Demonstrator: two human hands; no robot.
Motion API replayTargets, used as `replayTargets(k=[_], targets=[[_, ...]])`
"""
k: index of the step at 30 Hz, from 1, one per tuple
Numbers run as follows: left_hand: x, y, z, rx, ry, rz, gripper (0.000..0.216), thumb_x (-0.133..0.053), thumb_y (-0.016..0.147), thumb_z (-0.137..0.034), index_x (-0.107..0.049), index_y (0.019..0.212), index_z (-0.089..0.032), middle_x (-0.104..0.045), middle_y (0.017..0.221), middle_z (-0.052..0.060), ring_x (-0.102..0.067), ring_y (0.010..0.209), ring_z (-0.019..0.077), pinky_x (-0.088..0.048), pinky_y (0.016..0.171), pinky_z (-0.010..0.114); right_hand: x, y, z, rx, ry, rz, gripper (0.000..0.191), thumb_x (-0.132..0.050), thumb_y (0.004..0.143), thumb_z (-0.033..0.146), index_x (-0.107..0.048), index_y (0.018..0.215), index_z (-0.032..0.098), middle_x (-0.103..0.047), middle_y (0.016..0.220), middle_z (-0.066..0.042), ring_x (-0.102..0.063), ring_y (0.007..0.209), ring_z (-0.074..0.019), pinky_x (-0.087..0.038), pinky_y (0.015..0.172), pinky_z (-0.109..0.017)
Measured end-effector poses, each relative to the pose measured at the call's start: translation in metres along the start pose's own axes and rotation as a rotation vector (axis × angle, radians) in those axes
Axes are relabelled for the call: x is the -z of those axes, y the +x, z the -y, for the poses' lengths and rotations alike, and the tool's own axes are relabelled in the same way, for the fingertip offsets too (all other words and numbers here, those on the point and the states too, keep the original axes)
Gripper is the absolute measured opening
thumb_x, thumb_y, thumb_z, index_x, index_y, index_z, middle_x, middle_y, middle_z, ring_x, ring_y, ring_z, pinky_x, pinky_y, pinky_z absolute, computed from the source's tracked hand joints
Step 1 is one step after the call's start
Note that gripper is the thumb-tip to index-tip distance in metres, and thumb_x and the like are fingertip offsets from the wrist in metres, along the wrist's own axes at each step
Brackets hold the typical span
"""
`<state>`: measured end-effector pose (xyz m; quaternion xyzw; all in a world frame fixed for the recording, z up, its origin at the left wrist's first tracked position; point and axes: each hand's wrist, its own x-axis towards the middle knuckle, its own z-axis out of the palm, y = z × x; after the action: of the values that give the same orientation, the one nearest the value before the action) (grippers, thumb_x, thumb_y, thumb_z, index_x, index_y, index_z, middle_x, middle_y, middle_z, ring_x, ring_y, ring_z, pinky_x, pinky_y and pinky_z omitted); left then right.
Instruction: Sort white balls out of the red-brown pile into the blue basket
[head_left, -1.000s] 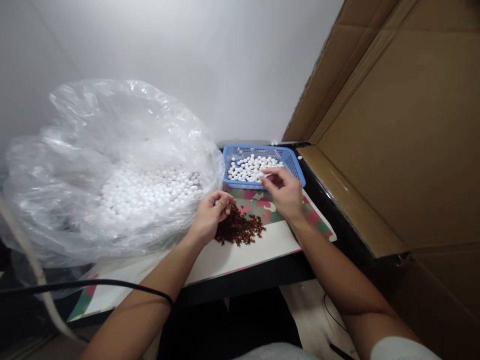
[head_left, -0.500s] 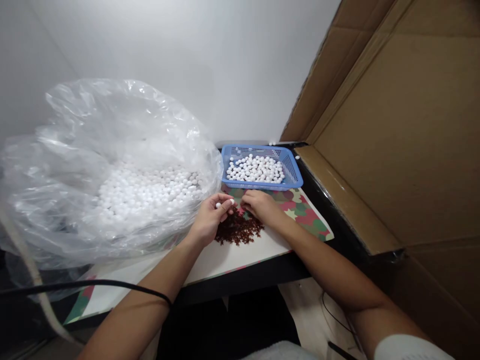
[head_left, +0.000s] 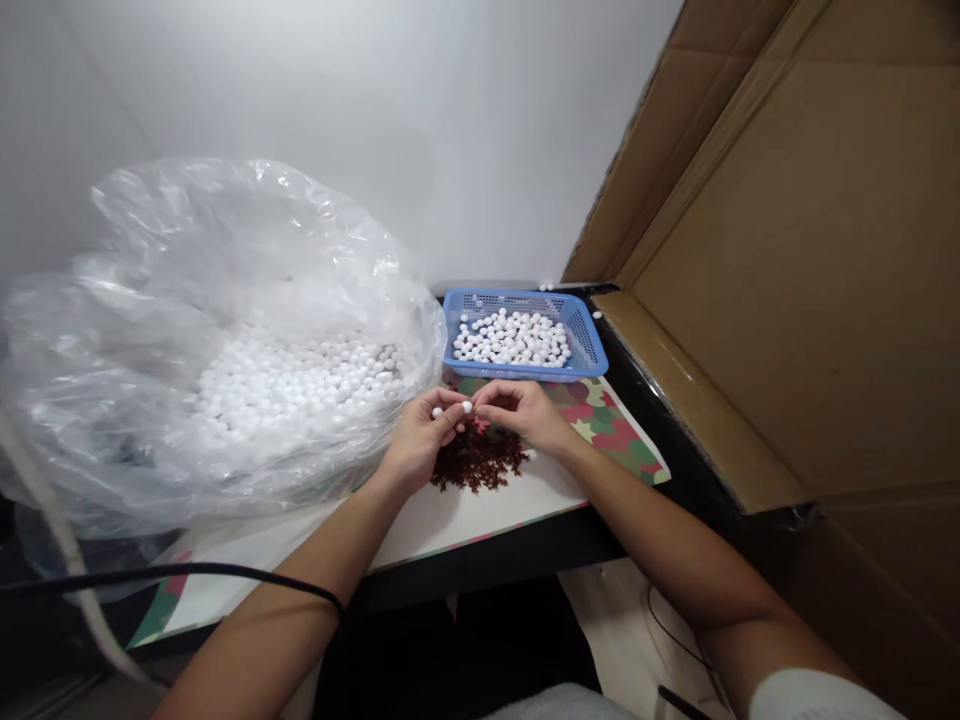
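Between thumb and fingers, my left hand (head_left: 421, 432) grips a small white ball (head_left: 467, 407), and a second white ball shows tucked among its fingers. My right hand (head_left: 523, 412) is closed in a pinch right beside that ball; whatever its fingertips hold is too small to make out. Beneath both hands lies a heap of small reddish-brown pieces (head_left: 480, 462) on a sheet with a camouflage pattern (head_left: 604, 432) and a white area. Behind the hands stands a blue basket (head_left: 517, 372) holding many white balls.
A large clear plastic bag (head_left: 247, 220) full of white balls fills the left side. Cardboard panels (head_left: 787, 280) rise on the right. A black cable (head_left: 187, 568) crosses my left forearm. Stray white balls (head_left: 597, 315) lie near the basket.
My right hand has turned and moved slightly left, bringing its pinched fingertips up to the ball in my left hand. The left hand has stayed almost still.
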<state>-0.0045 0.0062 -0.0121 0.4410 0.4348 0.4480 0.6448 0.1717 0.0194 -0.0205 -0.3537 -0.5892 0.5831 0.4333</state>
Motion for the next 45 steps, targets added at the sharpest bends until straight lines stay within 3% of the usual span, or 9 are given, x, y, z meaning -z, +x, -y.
replayTargets(k=[17,22,24,28,31,34,37,39,45], targets=[[0.000,-0.005,-0.002,-0.121,0.279,-0.024,0.022,-0.069,0.077,-0.037,-0.063,0.079,-0.016,-0.058,0.063,-0.002,-0.045,0.054,0.0083,-0.030,0.051,0.021,-0.006,-0.002,-0.001,0.008,0.044,-0.089,0.026,-0.079,0.069,0.035,-0.062,0.079,0.017,-0.070,0.085,-0.003,-0.065,0.073,-0.0146,-0.052,0.070,-0.028],[-0.006,-0.004,-0.008,-0.111,0.139,-0.018,0.027,-0.069,0.077,-0.036,-0.049,0.086,-0.020,-0.059,0.063,-0.004,-0.051,0.055,0.0091,-0.031,0.049,0.019,-0.006,-0.005,0.020,0.151,-0.264,-0.013,0.020,-0.067,0.081,0.031,-0.068,0.098,0.019,-0.071,0.094,-0.004,-0.065,0.080,-0.0154,-0.051,0.074,-0.028],[-0.007,-0.004,-0.009,-0.091,0.103,-0.025,0.030,-0.068,0.078,-0.039,-0.046,0.085,-0.021,-0.062,0.068,-0.003,-0.051,0.052,0.0081,-0.030,0.047,0.018,0.001,-0.005,0.024,0.235,-0.403,-0.152,0.018,-0.066,0.082,0.030,-0.068,0.096,0.019,-0.070,0.087,-0.003,-0.064,0.076,-0.0150,-0.050,0.071,-0.027],[-0.005,-0.003,-0.011,-0.037,0.089,-0.025,0.035,-0.059,0.082,-0.050,-0.054,0.077,-0.016,-0.057,0.067,-0.001,-0.039,0.045,0.0038,-0.023,0.042,0.018,0.032,-0.001,0.026,0.337,-0.706,-0.600,0.021,-0.063,0.084,0.028,-0.065,0.103,0.020,-0.065,0.082,-0.001,-0.057,0.066,-0.0143,-0.048,0.067,-0.028],[-0.003,-0.003,-0.011,0.067,-0.038,0.000,0.031,-0.063,0.080,-0.045,-0.058,0.080,-0.015,-0.056,0.069,0.001,-0.042,0.051,0.0046,-0.021,0.041,0.018,0.051,0.001,0.027,0.377,-0.894,-0.694,0.031,-0.060,0.086,0.023,-0.062,0.117,0.020,-0.063,0.092,-0.004,-0.054,0.063,-0.0143,-0.048,0.068,-0.031],[-0.002,-0.002,-0.010,0.126,-0.091,0.015,0.022,-0.070,0.073,-0.027,-0.056,0.084,-0.016,-0.056,0.068,0.000,-0.044,0.052,0.0050,-0.021,0.042,0.017,0.049,0.000,0.026,0.453,-0.970,-0.512,0.025,-0.056,0.089,0.020,-0.065,0.113,0.019,-0.063,0.099,-0.007,-0.057,0.073,-0.0162,-0.048,0.073,-0.031],[-0.002,-0.003,-0.009,0.114,-0.069,0.022,0.025,-0.070,0.072,-0.027,-0.053,0.088,-0.017,-0.059,0.069,0.000,-0.046,0.054,0.0056,-0.024,0.044,0.017,0.034,-0.001,0.017,0.435,-1.020,-0.021,0.016,-0.056,0.089,0.015,-0.070,0.094,0.019,-0.066,0.090,-0.006,-0.060,0.080,-0.0169,-0.045,0.072,-0.027],[-0.002,-0.004,-0.008,0.095,-0.041,0.030,0.029,-0.071,0.074,-0.032,-0.052,0.091,-0.017,-0.063,0.074,0.001,-0.048,0.057,0.0064,-0.027,0.046,0.017,0.025,0.000,0.009,0.368,-1.085,0.209,0.015,-0.057,0.087,0.013,-0.071,0.087,0.018,-0.066,0.083,-0.005,-0.059,0.078,-0.0167,-0.042,0.069,-0.026],[-0.003,-0.005,-0.007,0.073,0.004,0.039,0.032,-0.071,0.074,-0.042,-0.056,0.085,-0.017,-0.066,0.077,0.003,-0.044,0.056,0.0066,-0.027,0.047,0.018,0.021,0.000,0.002,0.288,-1.169,0.318,0.010,-0.061,0.086,0.018,-0.070,0.089,0.019,-0.065,0.086,-0.004,-0.058,0.077,-0.0156,-0.036,0.071,-0.027]])
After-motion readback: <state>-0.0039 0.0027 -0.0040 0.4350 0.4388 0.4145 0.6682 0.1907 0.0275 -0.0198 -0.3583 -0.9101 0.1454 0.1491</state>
